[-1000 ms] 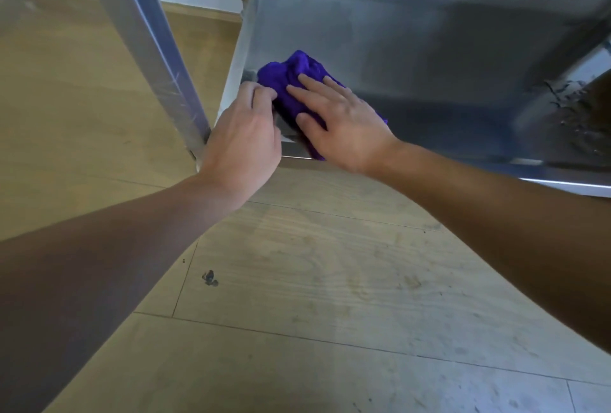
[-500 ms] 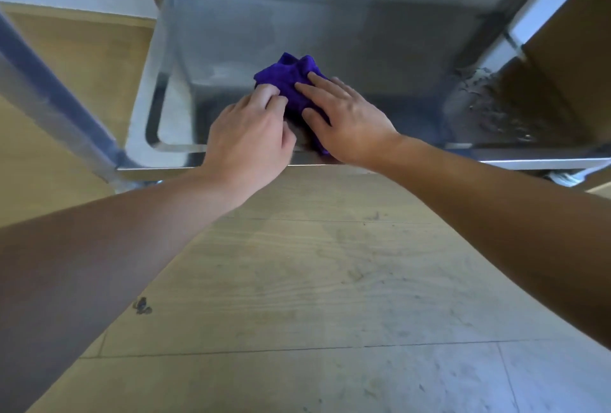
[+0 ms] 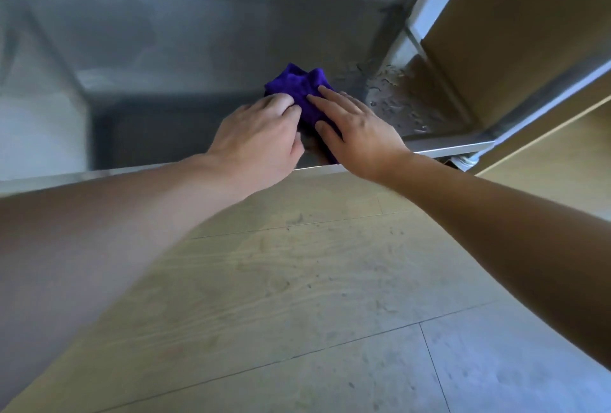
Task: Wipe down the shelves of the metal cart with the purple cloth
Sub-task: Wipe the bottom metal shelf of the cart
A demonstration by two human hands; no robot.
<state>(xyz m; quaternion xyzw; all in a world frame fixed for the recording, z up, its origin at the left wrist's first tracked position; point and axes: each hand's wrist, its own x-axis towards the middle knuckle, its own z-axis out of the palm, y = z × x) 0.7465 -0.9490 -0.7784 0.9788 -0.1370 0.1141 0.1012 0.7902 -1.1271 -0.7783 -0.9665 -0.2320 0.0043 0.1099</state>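
- Head view: the wiping step is under way on the low shelf (image 3: 158, 135) of the metal cart, with the purple cloth (image 3: 299, 87) bunched on it close to the front edge, right of the middle.
- The right hand (image 3: 360, 130) lies flat on the cloth, fingers straight and spread, pressing down.
- The left hand (image 3: 261, 140) touches the cloth's left side with bent fingers; whether they pinch the fabric or only press it cannot be told.
- Pale flecks of debris (image 3: 396, 98) lie just beside the cloth, toward the shelf's right front corner. The next stroke probably calls for carrying the cloth that way under steady pressure.
- Both palms and the cloth's near part are hidden. The left of the shelf is blurred, and any upper shelves are cut off.
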